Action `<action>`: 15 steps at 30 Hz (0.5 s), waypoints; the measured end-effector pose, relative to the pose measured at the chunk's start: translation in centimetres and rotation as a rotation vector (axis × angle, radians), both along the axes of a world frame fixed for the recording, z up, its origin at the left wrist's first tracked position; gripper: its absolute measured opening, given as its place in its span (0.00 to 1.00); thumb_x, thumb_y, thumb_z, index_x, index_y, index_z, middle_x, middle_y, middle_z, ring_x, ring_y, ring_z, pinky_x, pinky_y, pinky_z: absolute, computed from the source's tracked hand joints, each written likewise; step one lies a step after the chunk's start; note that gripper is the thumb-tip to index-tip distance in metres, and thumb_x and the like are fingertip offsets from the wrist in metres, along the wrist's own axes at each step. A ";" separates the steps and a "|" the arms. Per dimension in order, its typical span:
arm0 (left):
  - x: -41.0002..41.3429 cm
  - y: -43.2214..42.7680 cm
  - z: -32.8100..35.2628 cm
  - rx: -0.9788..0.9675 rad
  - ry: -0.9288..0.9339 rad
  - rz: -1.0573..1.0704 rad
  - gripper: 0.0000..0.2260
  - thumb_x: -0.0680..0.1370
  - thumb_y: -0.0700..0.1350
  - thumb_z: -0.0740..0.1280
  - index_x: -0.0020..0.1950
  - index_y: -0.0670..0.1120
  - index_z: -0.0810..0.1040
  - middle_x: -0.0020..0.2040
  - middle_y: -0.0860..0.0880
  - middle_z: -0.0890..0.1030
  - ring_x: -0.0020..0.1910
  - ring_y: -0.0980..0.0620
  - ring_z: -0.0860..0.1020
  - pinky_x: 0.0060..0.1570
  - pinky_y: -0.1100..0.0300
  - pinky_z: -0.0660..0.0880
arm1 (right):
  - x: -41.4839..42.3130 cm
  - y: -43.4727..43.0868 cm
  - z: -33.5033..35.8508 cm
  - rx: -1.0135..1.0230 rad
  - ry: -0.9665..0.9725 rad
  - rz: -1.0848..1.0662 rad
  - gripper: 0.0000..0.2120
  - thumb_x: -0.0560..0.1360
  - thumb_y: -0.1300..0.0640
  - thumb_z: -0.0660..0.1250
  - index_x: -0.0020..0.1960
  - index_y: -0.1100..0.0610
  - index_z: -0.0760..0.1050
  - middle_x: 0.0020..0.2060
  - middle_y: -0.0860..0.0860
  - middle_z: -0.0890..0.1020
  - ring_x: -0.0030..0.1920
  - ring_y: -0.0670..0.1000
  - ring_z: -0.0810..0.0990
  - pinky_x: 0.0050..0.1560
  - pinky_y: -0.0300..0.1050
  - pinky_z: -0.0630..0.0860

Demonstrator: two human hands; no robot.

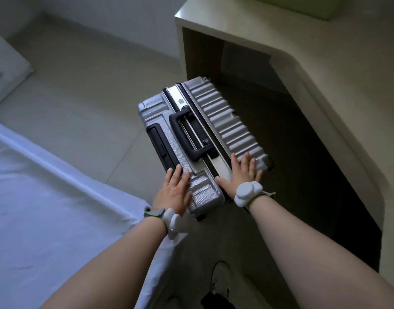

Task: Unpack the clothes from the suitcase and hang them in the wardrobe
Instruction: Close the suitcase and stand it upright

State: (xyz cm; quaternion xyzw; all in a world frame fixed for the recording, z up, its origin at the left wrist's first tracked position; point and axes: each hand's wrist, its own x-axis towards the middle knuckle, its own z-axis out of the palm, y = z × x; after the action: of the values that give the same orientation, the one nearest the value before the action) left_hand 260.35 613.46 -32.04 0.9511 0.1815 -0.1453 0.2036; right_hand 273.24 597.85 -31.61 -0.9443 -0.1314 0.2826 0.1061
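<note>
A closed silver ribbed suitcase (222, 121) stands on the tiled floor, partly under a desk, with its black carry handle (187, 134) facing up. My left hand (173, 192) lies flat on the suitcase's near left corner, fingers straight. My right hand (240, 175) presses flat on its near right side, fingers spread. Both wrists wear white trackers. No clothes or wardrobe are in view.
A beige desk (314, 63) with a dark open space under it runs along the right. A bed with a white sheet (46, 197) fills the lower left. A white shoe (220, 279) shows at the bottom. Pale floor tiles (91, 97) stretch to the far wall.
</note>
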 end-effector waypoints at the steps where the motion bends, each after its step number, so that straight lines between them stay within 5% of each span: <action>1: 0.7 0.7 0.1 -0.009 0.017 0.028 0.30 0.79 0.58 0.56 0.77 0.52 0.48 0.78 0.51 0.42 0.76 0.47 0.40 0.74 0.53 0.47 | 1.2 0.9 0.1 -0.014 0.004 0.043 0.47 0.71 0.36 0.64 0.77 0.48 0.37 0.75 0.56 0.35 0.75 0.59 0.33 0.72 0.62 0.38; 6: 3.9 4.7 0.2 0.015 0.040 0.103 0.40 0.73 0.62 0.65 0.77 0.51 0.49 0.78 0.48 0.44 0.77 0.45 0.42 0.74 0.55 0.45 | 6.6 6.5 0.4 -0.048 0.014 0.198 0.52 0.68 0.34 0.67 0.77 0.49 0.36 0.76 0.57 0.36 0.75 0.60 0.35 0.73 0.61 0.39; 15: 9.9 14.4 0.3 -0.010 0.045 0.330 0.40 0.73 0.62 0.65 0.77 0.52 0.49 0.78 0.51 0.42 0.77 0.47 0.41 0.74 0.54 0.51 | 14.7 19.3 0.7 -0.031 -0.006 0.403 0.51 0.68 0.33 0.66 0.77 0.48 0.37 0.76 0.56 0.36 0.76 0.60 0.37 0.73 0.60 0.40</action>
State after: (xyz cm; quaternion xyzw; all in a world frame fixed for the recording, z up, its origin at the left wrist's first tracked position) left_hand 270.24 627.87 -31.79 0.9038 0.3389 -0.1319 0.2255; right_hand 287.97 617.14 -30.91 -0.9012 -0.3135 0.2974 0.0324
